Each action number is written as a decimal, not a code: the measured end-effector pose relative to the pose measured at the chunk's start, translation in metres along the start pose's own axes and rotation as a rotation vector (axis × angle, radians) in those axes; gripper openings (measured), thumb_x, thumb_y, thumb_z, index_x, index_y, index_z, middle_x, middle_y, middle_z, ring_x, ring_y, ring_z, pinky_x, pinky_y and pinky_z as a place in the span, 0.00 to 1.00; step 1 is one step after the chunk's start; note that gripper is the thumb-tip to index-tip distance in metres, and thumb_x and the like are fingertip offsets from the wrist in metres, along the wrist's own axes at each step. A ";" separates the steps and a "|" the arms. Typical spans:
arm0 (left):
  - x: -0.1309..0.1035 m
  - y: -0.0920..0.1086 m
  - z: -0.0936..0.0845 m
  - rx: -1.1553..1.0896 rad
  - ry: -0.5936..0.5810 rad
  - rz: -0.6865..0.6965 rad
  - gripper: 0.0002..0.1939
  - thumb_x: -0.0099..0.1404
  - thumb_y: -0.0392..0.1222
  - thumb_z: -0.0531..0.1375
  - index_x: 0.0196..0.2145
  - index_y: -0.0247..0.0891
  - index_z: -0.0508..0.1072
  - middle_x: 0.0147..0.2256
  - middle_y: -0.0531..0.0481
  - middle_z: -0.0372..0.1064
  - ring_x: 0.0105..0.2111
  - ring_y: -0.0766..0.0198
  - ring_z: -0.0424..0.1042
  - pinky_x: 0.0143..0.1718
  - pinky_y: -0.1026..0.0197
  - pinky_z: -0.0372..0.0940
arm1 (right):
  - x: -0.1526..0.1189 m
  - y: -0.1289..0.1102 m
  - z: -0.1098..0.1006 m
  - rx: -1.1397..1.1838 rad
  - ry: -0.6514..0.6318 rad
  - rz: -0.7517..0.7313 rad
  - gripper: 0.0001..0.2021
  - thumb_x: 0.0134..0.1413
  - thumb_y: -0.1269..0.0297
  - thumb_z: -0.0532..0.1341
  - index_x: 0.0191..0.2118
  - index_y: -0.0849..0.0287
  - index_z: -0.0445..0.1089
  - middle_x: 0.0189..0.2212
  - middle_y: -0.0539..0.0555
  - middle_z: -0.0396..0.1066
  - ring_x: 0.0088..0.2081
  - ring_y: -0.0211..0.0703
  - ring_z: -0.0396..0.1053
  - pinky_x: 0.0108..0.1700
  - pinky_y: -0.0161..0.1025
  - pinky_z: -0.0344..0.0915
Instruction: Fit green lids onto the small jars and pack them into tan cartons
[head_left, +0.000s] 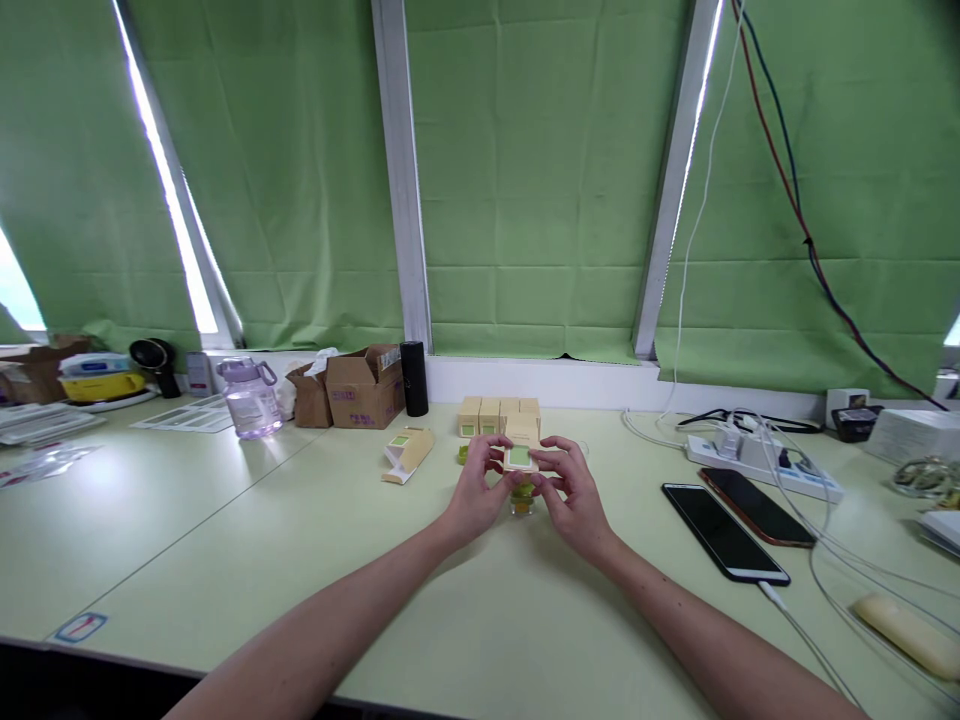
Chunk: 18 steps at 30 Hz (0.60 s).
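Observation:
Between both hands is a small cream-coloured box (523, 433) with a green square label, tilted so that its label side faces me. My left hand (480, 482) pinches its left side with thumb and fingers, and my right hand (571, 490) grips the right side the same way. Just below the box, close to my thumbs, shows a small glass jar (522, 502) with green and amber tones; whether it touches the box I cannot tell. Behind stand several matching small boxes (480, 413). To the left an opened, flattened-looking box (408, 452) lies on the table.
At the right lie two phones (724, 532), a power strip (765, 467) and white cables. Toward the back left stand a purple water bottle (250, 400), a cardboard carton (364, 388) and a black cylinder (413, 379). A yellowish oblong object (907, 632) lies near the right edge.

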<state>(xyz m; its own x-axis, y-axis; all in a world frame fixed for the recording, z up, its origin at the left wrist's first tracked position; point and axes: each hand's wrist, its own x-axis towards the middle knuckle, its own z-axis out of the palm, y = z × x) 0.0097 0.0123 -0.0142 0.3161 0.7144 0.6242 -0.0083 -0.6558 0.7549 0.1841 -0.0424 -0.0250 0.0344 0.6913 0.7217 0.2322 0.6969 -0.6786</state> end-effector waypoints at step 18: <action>-0.003 0.011 -0.005 0.154 -0.044 0.165 0.21 0.70 0.44 0.62 0.58 0.45 0.64 0.56 0.41 0.62 0.57 0.53 0.66 0.57 0.48 0.65 | 0.000 0.000 0.000 -0.067 -0.016 -0.007 0.15 0.67 0.55 0.60 0.57 0.46 0.70 0.61 0.59 0.56 0.54 0.50 0.72 0.51 0.50 0.77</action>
<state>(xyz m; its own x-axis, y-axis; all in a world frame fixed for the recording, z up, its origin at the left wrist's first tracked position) 0.0041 0.0038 -0.0067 0.3639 0.5853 0.7245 0.0810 -0.7948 0.6014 0.1843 -0.0421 -0.0248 0.0171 0.6901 0.7235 0.2972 0.6874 -0.6627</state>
